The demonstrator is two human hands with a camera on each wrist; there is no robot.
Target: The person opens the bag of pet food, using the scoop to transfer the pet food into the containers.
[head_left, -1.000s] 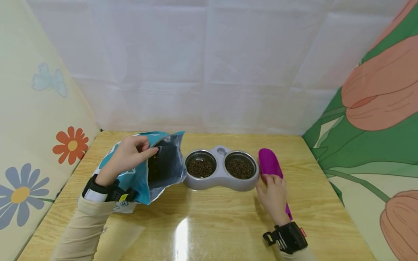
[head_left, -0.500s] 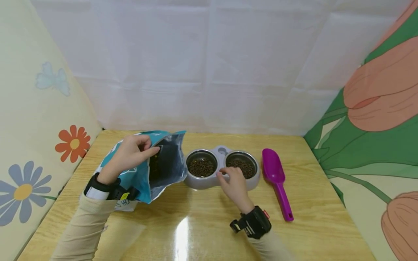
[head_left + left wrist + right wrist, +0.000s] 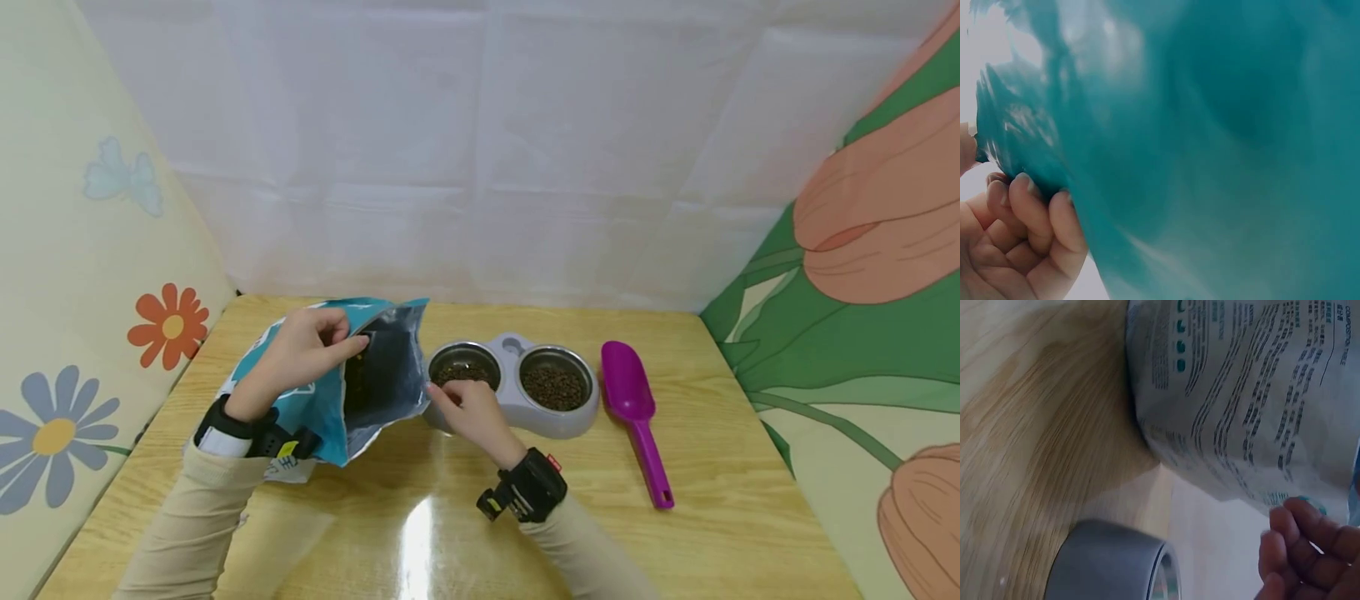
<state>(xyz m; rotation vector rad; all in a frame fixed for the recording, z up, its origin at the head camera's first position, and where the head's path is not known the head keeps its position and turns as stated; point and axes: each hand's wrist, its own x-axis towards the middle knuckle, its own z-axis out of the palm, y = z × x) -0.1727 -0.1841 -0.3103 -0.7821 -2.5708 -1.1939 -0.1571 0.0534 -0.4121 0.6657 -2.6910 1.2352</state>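
A blue-and-white pet food bag (image 3: pixel 307 417) lies on its side at the table's left, its mouth facing right and its silvery lining showing. My left hand (image 3: pixel 303 350) pinches the upper rim, thumb inside the mouth; the left wrist view shows curled fingers (image 3: pixel 1029 206) against the blue film. At the opposite side of the mouth, my right hand (image 3: pixel 476 417) holds the rim between thumb and fingers. Its fingers (image 3: pixel 1310 531) lie against the printed outer face in the right wrist view. Just behind this hand stands a grey double pet bowl (image 3: pixel 551 427), with brown kibble (image 3: pixel 555 387) in both steel dishes.
A purple scoop (image 3: pixel 628 392) lies on the wooden table (image 3: pixel 735 467) right of the bowls, handle toward me. A white cloth backdrop (image 3: pixel 480 167) rises behind the table. Flower-painted panels (image 3: pixel 885 333) flank both sides.
My right hand has let go of the purple scoop and moved left across the front of the bowls to the bag's rim. The left hand stays on the bag.
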